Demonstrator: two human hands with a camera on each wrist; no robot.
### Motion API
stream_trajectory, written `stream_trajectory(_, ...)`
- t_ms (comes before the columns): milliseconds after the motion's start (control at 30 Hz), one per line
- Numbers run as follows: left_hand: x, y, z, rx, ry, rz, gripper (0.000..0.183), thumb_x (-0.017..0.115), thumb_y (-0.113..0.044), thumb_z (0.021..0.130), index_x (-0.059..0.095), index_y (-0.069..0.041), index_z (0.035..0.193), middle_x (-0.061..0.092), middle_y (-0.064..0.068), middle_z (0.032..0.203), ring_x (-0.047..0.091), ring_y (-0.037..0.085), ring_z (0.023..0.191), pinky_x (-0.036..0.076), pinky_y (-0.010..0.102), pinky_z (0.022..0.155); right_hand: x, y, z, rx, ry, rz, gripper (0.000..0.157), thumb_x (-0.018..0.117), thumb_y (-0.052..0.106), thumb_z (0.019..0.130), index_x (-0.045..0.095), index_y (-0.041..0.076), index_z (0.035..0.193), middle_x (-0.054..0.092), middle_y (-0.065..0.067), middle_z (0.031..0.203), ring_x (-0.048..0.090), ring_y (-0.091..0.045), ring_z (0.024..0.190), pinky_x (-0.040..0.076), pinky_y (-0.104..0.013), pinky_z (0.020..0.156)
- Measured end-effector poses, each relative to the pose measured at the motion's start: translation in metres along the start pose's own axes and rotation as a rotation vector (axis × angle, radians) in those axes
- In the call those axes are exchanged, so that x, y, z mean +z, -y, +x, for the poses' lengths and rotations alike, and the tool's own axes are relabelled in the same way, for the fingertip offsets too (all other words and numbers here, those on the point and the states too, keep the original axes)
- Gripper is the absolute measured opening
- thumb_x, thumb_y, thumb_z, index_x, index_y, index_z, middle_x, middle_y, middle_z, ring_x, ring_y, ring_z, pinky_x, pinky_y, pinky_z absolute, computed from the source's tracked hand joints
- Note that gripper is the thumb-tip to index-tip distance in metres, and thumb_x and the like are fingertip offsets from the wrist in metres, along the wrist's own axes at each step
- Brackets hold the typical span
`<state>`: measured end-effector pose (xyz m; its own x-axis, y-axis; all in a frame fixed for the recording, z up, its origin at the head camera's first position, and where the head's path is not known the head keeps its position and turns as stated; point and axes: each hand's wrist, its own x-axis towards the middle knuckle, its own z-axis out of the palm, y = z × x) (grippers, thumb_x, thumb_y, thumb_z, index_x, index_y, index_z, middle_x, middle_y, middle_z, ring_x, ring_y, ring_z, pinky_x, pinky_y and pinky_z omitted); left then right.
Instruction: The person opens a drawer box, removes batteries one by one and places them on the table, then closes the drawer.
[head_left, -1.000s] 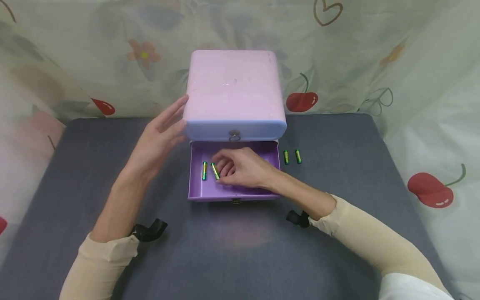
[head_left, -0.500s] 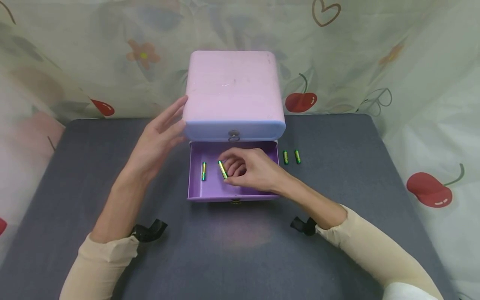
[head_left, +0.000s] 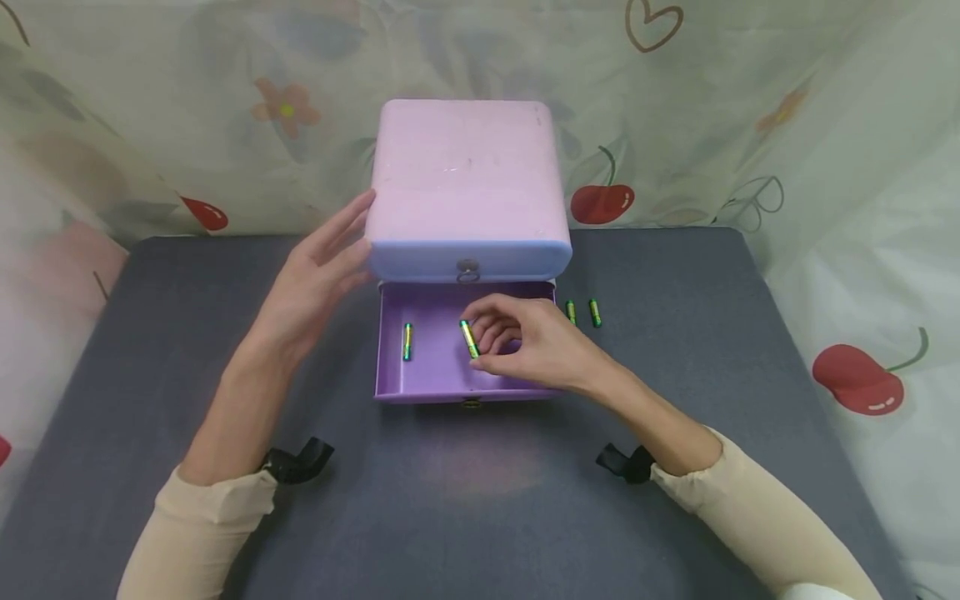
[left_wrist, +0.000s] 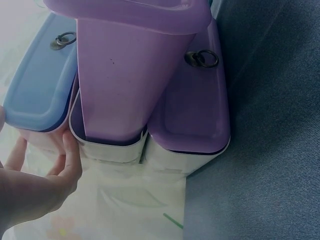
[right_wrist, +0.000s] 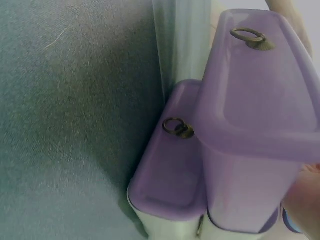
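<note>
Nearest to the person, before the purple drawer (head_left: 435,379), lay the bare front part of the dark grey table (head_left: 480,517). The two beige sleeves came in there, the left sleeve (head_left: 202,533) and the right sleeve (head_left: 757,508), each with a black strap at its edge. The drawer stood pulled out from its unit, a small metal ring on its front.

Above the drawer was the right hand (head_left: 540,342), and its grip was pinching a battery (head_left: 468,339) between the thumb and a finger. The battery was slightly tilted; whether it touched the drawer's floor, I could not tell. A second battery (head_left: 407,342) lay inside the drawer, near its left wall. Two more, the outer battery (head_left: 595,313) and the partly covered battery (head_left: 571,312), lay on the table just to the right of the drawer.

To the left of the drawer and a little farther, the left hand (head_left: 303,287) had its grip released, the straight fingers touching the side of the pink box (head_left: 465,175), which was above the drawer. Below the drawer, the left wrist view showed a closed purple drawer (left_wrist: 192,110). Behind everything hung a curtain (head_left: 465,50) with cherries and flowers.
</note>
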<state>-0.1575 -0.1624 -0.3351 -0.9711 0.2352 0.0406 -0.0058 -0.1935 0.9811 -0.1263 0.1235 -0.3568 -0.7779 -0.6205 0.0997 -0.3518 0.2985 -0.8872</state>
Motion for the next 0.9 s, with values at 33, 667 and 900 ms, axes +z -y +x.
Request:
stream_trajectory(33, 0.000, 0.000, 0.000, 0.002, -0.001, -0.002, 0.055, 0.061, -0.015, 0.100, 0.044, -0.021, 0.151, 0.033, 0.009, 0.158, 0.043, 0.024, 0.135, 0.044, 0.031, 0.099, -0.002, 0.001, -0.002, -0.004, 0.001, 0.000, 0.044, 0.082, 0.003, 0.078, 0.063, 0.006, 0.117, 0.065, -0.002, 0.091, 0.065, -0.013, 0.078, 0.057, -0.031, 0.074)
stream_trajectory(667, 0.003, 0.002, 0.003, 0.006, 0.001, -0.006, 0.054, 0.062, -0.016, 0.099, 0.045, -0.021, 0.151, 0.035, 0.009, 0.158, 0.045, 0.024, 0.134, 0.045, 0.031, 0.099, -0.029, -0.005, -0.033, -0.030, -0.049, 0.013, 0.043, 0.084, 0.003, 0.078, 0.063, 0.006, 0.115, 0.063, -0.004, 0.089, 0.062, -0.018, 0.079, 0.055, -0.032, 0.075)
stream_trajectory(900, 0.005, 0.001, 0.001, 0.002, 0.008, -0.013, 0.054, 0.062, -0.016, 0.099, 0.047, -0.025, 0.150, 0.036, 0.005, 0.157, 0.047, 0.022, 0.131, 0.044, 0.029, 0.097, -0.037, -0.010, -0.045, -0.033, -0.100, 0.010, 0.044, 0.084, 0.003, 0.079, 0.062, 0.004, 0.117, 0.064, -0.004, 0.091, 0.063, -0.019, 0.080, 0.055, -0.029, 0.076)
